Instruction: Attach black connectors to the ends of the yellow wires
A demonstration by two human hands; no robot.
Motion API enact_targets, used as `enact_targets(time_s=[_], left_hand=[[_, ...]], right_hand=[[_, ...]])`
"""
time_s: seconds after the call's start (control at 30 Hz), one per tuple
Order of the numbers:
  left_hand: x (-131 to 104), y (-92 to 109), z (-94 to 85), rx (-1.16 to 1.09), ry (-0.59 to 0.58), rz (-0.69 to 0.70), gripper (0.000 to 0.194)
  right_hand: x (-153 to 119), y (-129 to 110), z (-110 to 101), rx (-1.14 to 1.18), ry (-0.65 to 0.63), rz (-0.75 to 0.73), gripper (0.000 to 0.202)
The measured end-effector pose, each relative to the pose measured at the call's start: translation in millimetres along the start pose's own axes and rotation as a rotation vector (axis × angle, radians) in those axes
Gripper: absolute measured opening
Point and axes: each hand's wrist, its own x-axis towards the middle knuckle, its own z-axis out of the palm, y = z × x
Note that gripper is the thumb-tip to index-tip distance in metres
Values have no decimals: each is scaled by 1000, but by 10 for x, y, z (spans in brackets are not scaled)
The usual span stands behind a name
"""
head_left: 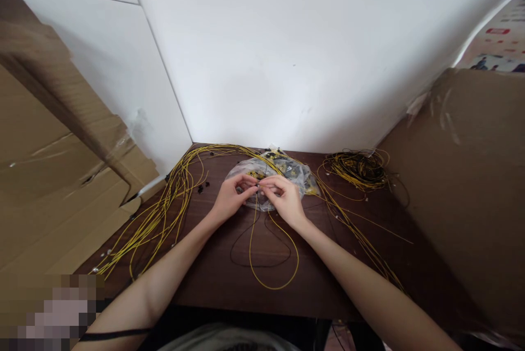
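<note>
My left hand (232, 198) and my right hand (285, 196) meet over the middle of the table, thumbs and fingers pinched. Between the fingertips is a small dark piece (257, 189), too small to make out fully, at the end of the wires. A thin yellow wire (298, 257) hangs below both hands in a loop on the tabletop. Beside it runs a thinner black wire (262, 267), also looped. Right behind and under the hands lies a clear plastic bag (241, 168) with small black and yellow parts in it.
Long yellow wires (180, 176) sweep across the left of the brown table (217, 280). More yellow wires (353, 230) run down the right, near a coiled black-and-yellow bundle (359, 169). Cardboard (53, 165) stands left, a cardboard box (459, 176) right, a white wall (287, 66) behind.
</note>
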Motion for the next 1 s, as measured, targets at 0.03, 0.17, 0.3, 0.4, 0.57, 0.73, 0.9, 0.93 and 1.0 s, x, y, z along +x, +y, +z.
enact_targets(time_s=[0.03, 0.17, 0.3, 0.4, 0.57, 0.73, 0.9, 0.93, 1.0], left_hand=[[0, 2, 3, 1, 5, 3, 29], [1, 19, 7, 16, 29, -5, 26], [-1, 35, 2, 6, 25, -27, 25], [-3, 31, -2, 0, 21, -22, 27], [-7, 26, -6, 25, 8, -3, 27], [-9, 27, -7, 5, 12, -7, 27], [-6, 17, -10, -16, 15, -24, 26], [-6, 17, -11, -20, 16, -29, 26], [-7, 22, -10, -24, 17, -38, 26]], right_hand=[[-1, 4, 2, -1, 2, 9, 11], [-3, 30, 15, -14, 26, 46, 13], [-4, 36, 16, -40, 36, 30, 11], [-4, 15, 10, -68, 45, 6, 9], [0, -22, 9, -81, 17, -16, 9], [1, -6, 13, -63, 5, 1, 8], [-7, -36, 8, -100, 37, -27, 11], [-8, -49, 5, -133, 47, -36, 12], [-8, -69, -1, -193, 52, -39, 12]])
